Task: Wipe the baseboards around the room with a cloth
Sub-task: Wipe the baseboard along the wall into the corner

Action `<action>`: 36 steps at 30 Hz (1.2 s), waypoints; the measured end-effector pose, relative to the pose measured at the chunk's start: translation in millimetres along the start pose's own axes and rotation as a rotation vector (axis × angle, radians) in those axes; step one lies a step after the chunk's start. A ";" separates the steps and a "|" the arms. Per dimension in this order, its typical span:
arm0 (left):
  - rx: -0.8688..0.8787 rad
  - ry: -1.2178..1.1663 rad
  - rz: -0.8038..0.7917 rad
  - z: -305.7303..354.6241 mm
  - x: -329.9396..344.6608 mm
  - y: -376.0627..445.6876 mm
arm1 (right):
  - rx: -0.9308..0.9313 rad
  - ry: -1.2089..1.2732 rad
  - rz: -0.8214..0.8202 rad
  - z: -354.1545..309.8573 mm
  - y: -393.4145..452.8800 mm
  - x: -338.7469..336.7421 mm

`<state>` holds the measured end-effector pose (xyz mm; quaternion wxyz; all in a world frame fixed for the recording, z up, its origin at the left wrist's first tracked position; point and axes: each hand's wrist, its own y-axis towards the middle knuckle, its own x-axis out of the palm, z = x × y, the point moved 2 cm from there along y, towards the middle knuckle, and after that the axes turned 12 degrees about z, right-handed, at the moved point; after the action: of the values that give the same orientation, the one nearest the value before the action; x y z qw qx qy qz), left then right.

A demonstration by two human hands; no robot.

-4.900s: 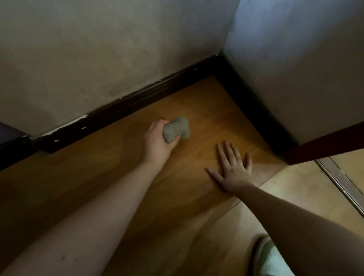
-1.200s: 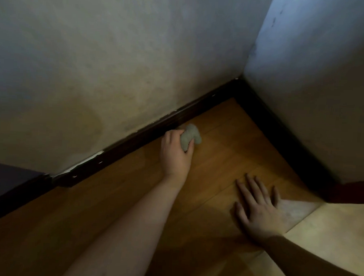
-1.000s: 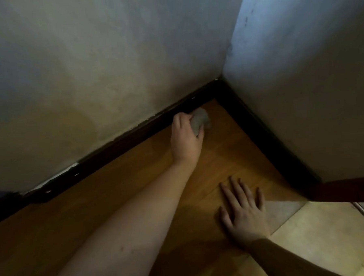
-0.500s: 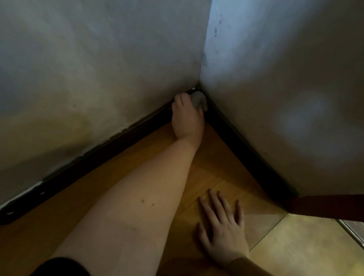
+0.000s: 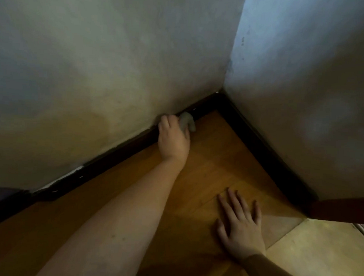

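left hand point(image 5: 173, 140) clenched around gray cloth point(image 5: 186, 121), pressed on dark baseboard point(image 5: 121, 149) near floor corner for rubbing; right hand point(image 5: 240, 227) flat, fingers released, probably for support.

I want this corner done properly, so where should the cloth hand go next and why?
Probably slide the left hand and cloth right along the dark baseboard into the corner: the cloth sits just short of it, and the right hand is braced on the floor.
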<state>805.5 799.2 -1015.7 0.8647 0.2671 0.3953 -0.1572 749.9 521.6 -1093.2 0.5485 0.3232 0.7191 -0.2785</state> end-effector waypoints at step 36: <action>0.177 -0.043 -0.184 -27.6 -36.5 -29.1 | -0.004 -0.073 -0.001 1.2 -2.1 6.1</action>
<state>751.5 794.1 -1012.6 0.8279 0.3016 0.3842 -0.2759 747.9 520.4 -1099.3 0.5749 0.3115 0.6992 -0.2889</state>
